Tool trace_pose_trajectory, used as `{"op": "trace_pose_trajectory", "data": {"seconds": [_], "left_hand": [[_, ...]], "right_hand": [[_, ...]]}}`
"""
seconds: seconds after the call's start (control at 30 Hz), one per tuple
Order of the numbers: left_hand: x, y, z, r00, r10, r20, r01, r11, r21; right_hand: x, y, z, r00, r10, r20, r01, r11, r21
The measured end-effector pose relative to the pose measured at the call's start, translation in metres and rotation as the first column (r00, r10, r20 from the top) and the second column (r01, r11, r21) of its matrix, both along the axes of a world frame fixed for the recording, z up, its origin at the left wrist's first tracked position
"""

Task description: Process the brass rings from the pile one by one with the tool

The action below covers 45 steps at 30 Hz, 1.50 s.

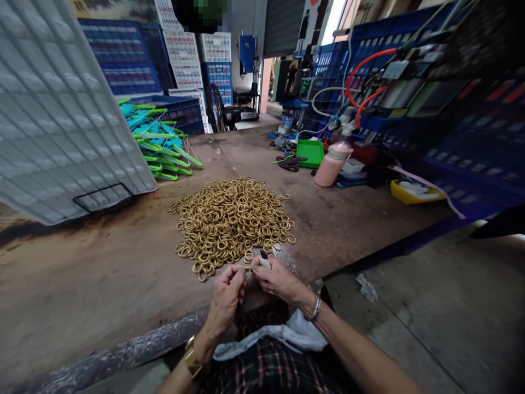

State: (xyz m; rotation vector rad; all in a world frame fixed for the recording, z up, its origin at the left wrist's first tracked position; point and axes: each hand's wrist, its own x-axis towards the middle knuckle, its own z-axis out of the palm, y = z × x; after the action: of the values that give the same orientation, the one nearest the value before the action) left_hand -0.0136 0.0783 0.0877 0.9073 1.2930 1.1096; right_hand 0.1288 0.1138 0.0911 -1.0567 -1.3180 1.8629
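Where the left hand (228, 290) works beside the pile (234, 216), loose rings (207, 268) lie at its ten o'clock, and a sideways sweep of that hand could scatter them over the surface (135, 279). Next rightward, the ring (248, 268) bridges a narrow gap between both hands' fingertips; so little of it shows that a slack pinch might let it drop, probably towards six o'clock, into the dark hollow (255, 324) at the lap. Further right, the tool (266, 263), pale with a dark tip, juts from the right hand (278, 280) at eleven o'clock; should the tip be sharp, which cannot be told, a slip could nick a finger. Rightmost, clear plastic (288, 260) at the right hand's one o'clock could snag the fingers or drag stray rings along.

Relative positions, twelve o'clock being straight ahead: the left hand, its fingers pinched narrow on the ring, has it at about two o'clock and the pile at twelve. The right hand, holding the tool and pinching the ring's other side, has the ring at ten o'clock and the pile at eleven.
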Motion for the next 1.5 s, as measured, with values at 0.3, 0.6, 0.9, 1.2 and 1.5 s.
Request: {"op": "trace_pose_trajectory", "data": {"seconds": [0.3, 0.6, 0.9, 1.2, 1.5], "left_hand": [[0.002, -0.002, -0.001, 0.952, 0.012, -0.307, 0.079, 0.956, 0.282], [-0.001, -0.010, -0.001, 0.973, -0.175, 0.152, 0.190, 0.977, -0.093], [0.001, -0.012, -0.002, 0.984, -0.099, 0.151, 0.112, 0.990, -0.084], [0.002, -0.015, -0.003, 0.994, -0.104, 0.029, 0.105, 0.994, -0.026], [0.003, -0.019, 0.005, 0.994, -0.107, 0.032, 0.108, 0.994, -0.033]], "right_hand": [[-0.003, 0.000, 0.010, 0.919, -0.122, 0.375, -0.022, 0.933, 0.358], [-0.006, -0.004, 0.006, 0.925, -0.113, 0.363, -0.017, 0.942, 0.336], [0.002, -0.010, 0.000, 0.816, -0.220, 0.534, -0.125, 0.835, 0.536], [0.002, -0.024, -0.001, 0.572, -0.222, 0.790, -0.467, 0.703, 0.536], [0.001, -0.022, 0.005, 0.427, -0.210, 0.879, -0.508, 0.749, 0.426]]}}
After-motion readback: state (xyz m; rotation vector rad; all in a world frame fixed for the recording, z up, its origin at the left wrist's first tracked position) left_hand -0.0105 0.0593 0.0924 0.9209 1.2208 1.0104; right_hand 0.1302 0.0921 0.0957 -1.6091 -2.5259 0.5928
